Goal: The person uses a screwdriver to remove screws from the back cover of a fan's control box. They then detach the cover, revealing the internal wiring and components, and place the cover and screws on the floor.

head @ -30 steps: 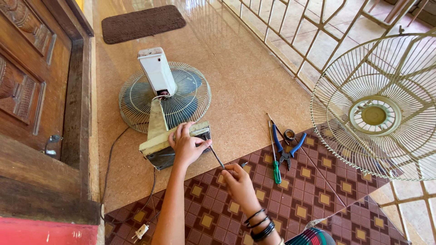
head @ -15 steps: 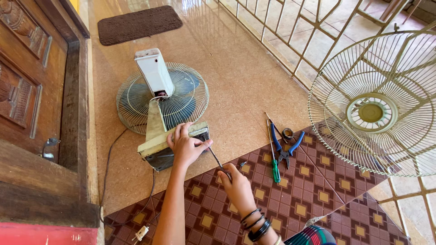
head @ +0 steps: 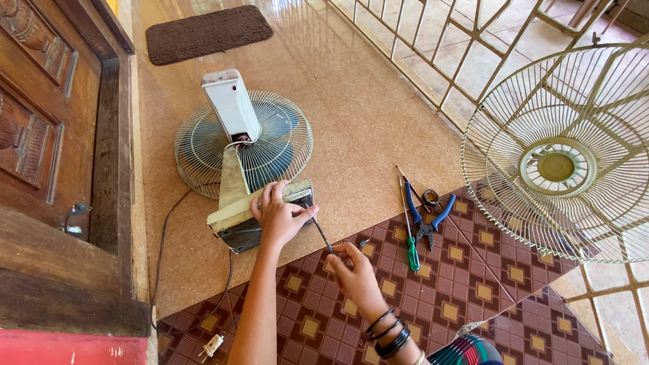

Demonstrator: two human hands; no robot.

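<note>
Grip first: left hand (head: 278, 217) clamped over the top edge of the fan base (head: 260, 215), fingers curled round it. Right hand (head: 356, 272) closed on the handle of a thin screwdriver (head: 322, 235); shaft slants up-left, tip at the base's right end just beside the left hand. Dark bracelets (head: 387, 332) on the right wrist.

Table fan (head: 243, 152) lies tipped on the tan tiled floor (head: 365, 122), bluish wire grille flat on the floor, white motor housing (head: 232, 105) on top, cream stem running down to the base nearest the person. Grey power cord (head: 162, 250) trails from the base to a white plug (head: 212, 345) at the bottom edge.

Edges: wooden door (head: 47, 128) close on the left, metal railing (head: 433, 47) upper right. Bare floor between fan and railing. Patterned maroon mat (head: 473, 284) under the right hand.

On the mat, well right of the hands: green-handled screwdriver (head: 410, 247), blue-handled pliers (head: 427, 220) touching it. Detached cream fan guard (head: 568, 149) stands at far right. Brown doormat (head: 208, 32) at the top.
</note>
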